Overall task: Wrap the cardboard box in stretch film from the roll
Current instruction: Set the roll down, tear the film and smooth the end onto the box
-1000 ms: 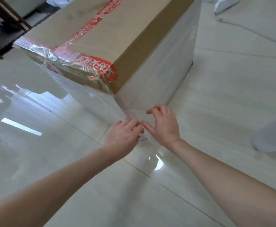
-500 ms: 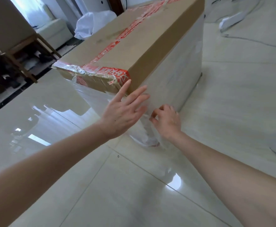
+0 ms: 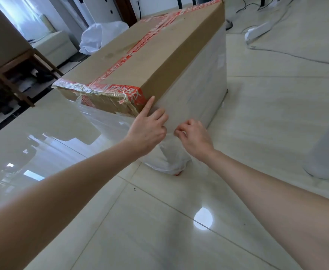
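A: Where is the cardboard box (image 3: 150, 61) now?
B: On the tiled floor (image 3: 179, 230), its long side already under stretch film (image 3: 194, 88).
A: What changed?
B: The left hand (image 3: 147, 131) rose from the floor to the near corner, fingers spread pressing film flat. The right hand (image 3: 194, 137) pinches the loose film, likely anchoring the tail.

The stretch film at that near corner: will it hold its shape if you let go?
Probably not. The stretch film bunches in soft folds at the cardboard box corner, so it looks floppy. It lies smooth along the box's side, so it likely clings. The right hand pinches it easily; likely very light.
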{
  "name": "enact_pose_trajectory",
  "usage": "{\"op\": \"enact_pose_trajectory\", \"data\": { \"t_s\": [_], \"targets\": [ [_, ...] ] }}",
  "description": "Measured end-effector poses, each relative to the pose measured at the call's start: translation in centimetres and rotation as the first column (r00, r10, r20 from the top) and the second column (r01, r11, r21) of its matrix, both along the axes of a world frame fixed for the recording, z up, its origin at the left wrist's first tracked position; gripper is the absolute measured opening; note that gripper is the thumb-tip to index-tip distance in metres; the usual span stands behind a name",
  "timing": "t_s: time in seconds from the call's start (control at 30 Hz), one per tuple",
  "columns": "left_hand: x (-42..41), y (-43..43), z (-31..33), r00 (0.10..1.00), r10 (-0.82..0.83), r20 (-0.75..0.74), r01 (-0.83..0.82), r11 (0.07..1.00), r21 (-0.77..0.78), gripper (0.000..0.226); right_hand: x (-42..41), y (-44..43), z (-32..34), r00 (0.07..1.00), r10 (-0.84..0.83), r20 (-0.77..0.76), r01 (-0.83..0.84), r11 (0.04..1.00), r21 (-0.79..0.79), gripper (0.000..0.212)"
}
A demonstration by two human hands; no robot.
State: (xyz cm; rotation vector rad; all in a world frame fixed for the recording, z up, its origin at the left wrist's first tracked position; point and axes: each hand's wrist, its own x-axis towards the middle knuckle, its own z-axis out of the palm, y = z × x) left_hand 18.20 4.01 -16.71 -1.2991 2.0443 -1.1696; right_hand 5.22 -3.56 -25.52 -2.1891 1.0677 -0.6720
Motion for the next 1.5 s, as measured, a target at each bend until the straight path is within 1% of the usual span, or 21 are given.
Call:
{"op": "enact_pose_trajectory", "data": {
  "t_s": [0.1,0.17,0.2,0.23,0.3,0.37,0.47,0.53,0.63,0.73,0.8,0.87,0.93,1.0,1.07,1.13,1.17,1.23,1.33,1.4,1.5],
  "targets": [
    [0.4,-0.2,-0.1,1.0,-0.018,-0.012,0.018,1.0,-0.001,0.01,-0.3,0.1,-0.5,0.999,-0.051,0.005,0.051,0.999,-0.013,0.039],
    [0.6,-0.2,0.1,1.0,-0.027,-0.014,0.027,1.0,0.002,0.01,-0.2,0.5,-0.6,0.996,-0.024,-0.08,0.019,0.998,-0.068,0.062],
    [0.7,-0.2,0.2,0.999,-0.034,-0.012,0.034,0.999,0.002,0.01,0.1,0.8,-0.7,0.992,-0.013,-0.128,-0.001,0.994,-0.105,0.066],
    [0.7,-0.2,0.3,0.999,-0.04,-0.009,0.04,0.999,-0.006,0.01,0.5,1.2,-0.8,0.988,-0.014,-0.154,-0.008,0.99,-0.142,0.062],
    [0.8,0.0,0.3,0.995,-0.092,-0.047,0.091,0.995,-0.034,0.013,1.2,1.2,-0.8,0.987,-0.031,-0.159,0.0,0.982,-0.189,0.038],
    [0.7,0.8,0.0,0.976,-0.172,-0.134,0.161,0.983,-0.089,0.022,1.3,0.7,-0.7,0.992,-0.025,-0.126,0.005,0.988,-0.155,0.025],
    [1.2,3.7,-1.5,0.913,-0.204,-0.355,0.162,0.976,-0.144,0.01,0.9,-0.4,-0.3,0.996,-0.011,-0.084,0.005,0.997,-0.077,0.028],
    [1.7,5.7,-2.8,0.883,-0.103,-0.457,0.058,0.992,-0.113,0.015,0.6,-0.8,-0.1,0.995,0.01,-0.095,-0.016,0.998,-0.064,0.03],
    [2.1,6.3,-4.2,0.858,0.119,-0.5,-0.156,0.987,-0.033,0.035,0.7,-0.7,-0.1,0.996,0.034,-0.077,-0.03,0.998,0.047,0.031],
    [1.8,5.3,-4.7,0.838,0.183,-0.513,-0.235,0.971,-0.038,0.045,1.0,-0.5,-0.2,0.999,0.015,0.028,-0.02,0.984,0.179,0.029],
    [1.4,4.5,-4.7,0.835,0.181,-0.519,-0.235,0.971,-0.039,0.044,1.1,-0.5,-0.1,0.997,0.016,0.072,-0.032,0.973,0.23,0.03],
    [0.8,4.0,-4.4,0.834,0.163,-0.528,-0.226,0.972,-0.057,0.029,1.1,-0.3,0.0,0.994,0.028,0.103,-0.055,0.962,0.266,0.031],
    [0.3,3.5,-3.8,0.834,0.123,-0.538,-0.21,0.972,-0.103,0.017,0.9,-0.3,0.0,0.997,0.046,0.067,-0.06,0.971,0.233,0.031],
    [0.1,3.3,-3.0,0.846,0.065,-0.53,-0.181,0.969,-0.169,0.019,0.3,-0.2,0.1,0.998,0.043,0.037,-0.048,0.988,0.148,0.037],
    [0.0,3.1,-1.9,0.875,0.0,-0.484,-0.114,0.972,-0.205,0.018,-0.4,0.3,0.7,0.994,0.097,0.049,-0.099,0.994,0.043,0.062],
    [-0.1,2.6,-0.9,0.924,-0.035,-0.38,-0.053,0.974,-0.219,0.015,-0.4,0.9,1.5,0.987,0.156,-0.046,-0.161,0.978,-0.133,0.082],
    [-0.2,2.2,-0.4,0.943,-0.036,-0.33,-0.04,0.974,-0.223,0.015,-0.3,1.2,1.8,0.982,0.154,-0.109,-0.173,0.963,-0.205,0.086],
    [-0.3,1.4,0.5,0.96,-0.055,-0.275,-0.009,0.974,-0.226,0.018,0.2,1.6,2.2,0.978,0.107,-0.179,-0.158,0.941,-0.3,0.077],
    [0.1,0.2,2.0,0.969,-0.077,-0.237,0.028,0.979,-0.204,0.021,0.5,1.8,2.2,0.999,0.036,-0.036,-0.047,0.92,-0.39,0.037],
    [0.6,-0.3,3.1,0.975,-0.082,-0.208,0.047,0.985,-0.168,0.022,0.5,1.5,2.2,0.995,0.007,0.101,0.031,0.929,-0.368,0.023],
    [1.1,-0.8,4.6,0.986,-0.036,-0.165,0.02,0.995,-0.099,0.02,0.3,0.5,2.9,0.974,-0.022,0.225,0.073,0.972,-0.223,0.02]
  ]
}}
